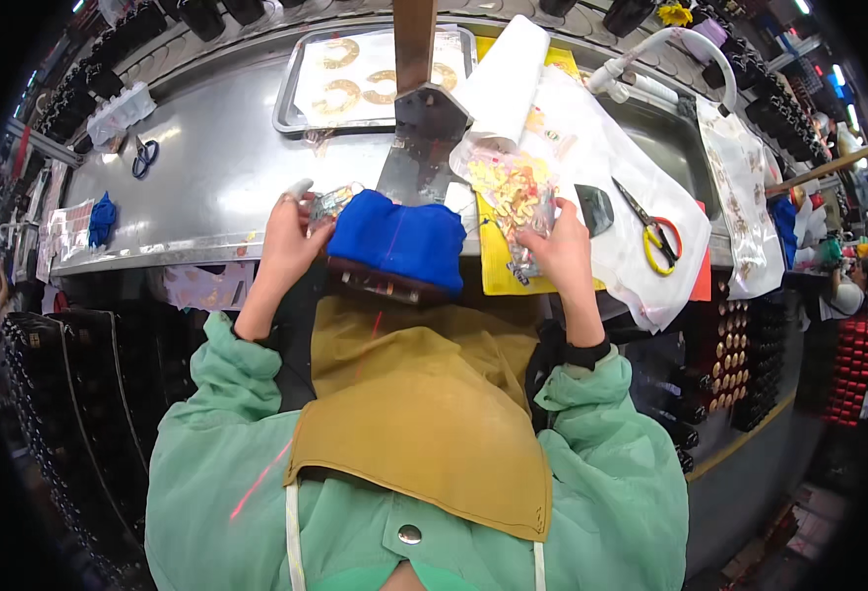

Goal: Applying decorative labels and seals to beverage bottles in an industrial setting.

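Note:
My right hand closes on the side of a clear plastic bag full of small yellow and reddish pieces. My left hand has its fingers curled at a smaller clear packet whose contents are too small to make out. Between the hands, at the bench's front edge, is a block draped in blue cloth; it hides part of the packet. Behind the block a dark metal fixture stands on the bench.
A metal tray with tan horseshoe-shaped pieces lies at the back. Right of it are a white paper roll, yellow sheeting, scissors with red and yellow handles and a faucet. Blue-handled scissors lie left.

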